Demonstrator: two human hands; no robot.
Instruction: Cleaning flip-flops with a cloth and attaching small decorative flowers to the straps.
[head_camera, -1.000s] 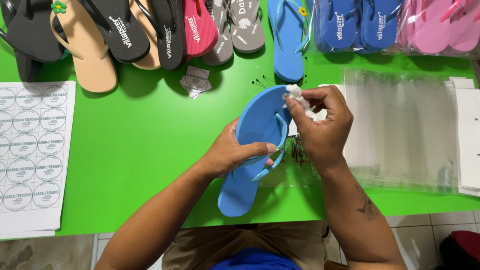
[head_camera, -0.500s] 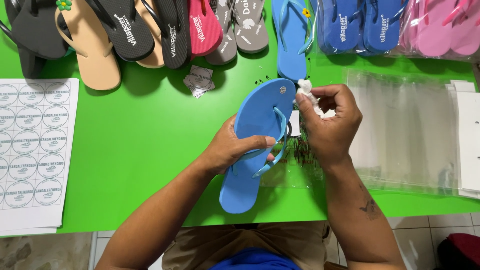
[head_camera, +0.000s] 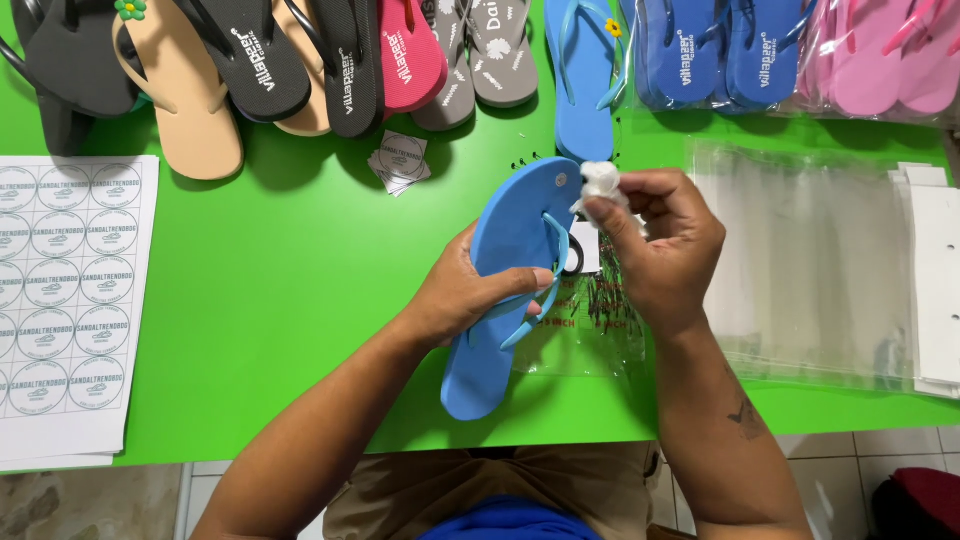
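The left hand (head_camera: 462, 290) grips a blue flip-flop (head_camera: 510, 280) mid-sole above the green surface (head_camera: 290, 300). The right hand (head_camera: 665, 245) pinches a small white piece (head_camera: 600, 183) at its far tip. Open room lies left; clear bags (head_camera: 810, 260) crowd the right edge.

Sticker sheet (head_camera: 70, 300) left, flip-flop (head_camera: 510, 290) centre, plastic bags (head_camera: 810, 260) right, sandals (head_camera: 300, 60) behind.

Green table (head_camera: 280, 330), flat top. Far edge: row of flip-flops, black (head_camera: 255, 50), tan (head_camera: 185, 100), red (head_camera: 410, 50), grey (head_camera: 500, 50), light blue (head_camera: 580, 90); bagged blue pairs (head_camera: 720, 50) and pink pairs (head_camera: 890, 50) at far right corner. Left edge: sheet of round stickers (head_camera: 65, 300). Right side: stack of clear plastic bags (head_camera: 820, 270), white cards (head_camera: 935, 280) at right edge. Small loose stickers (head_camera: 400, 160) near the grey pair.
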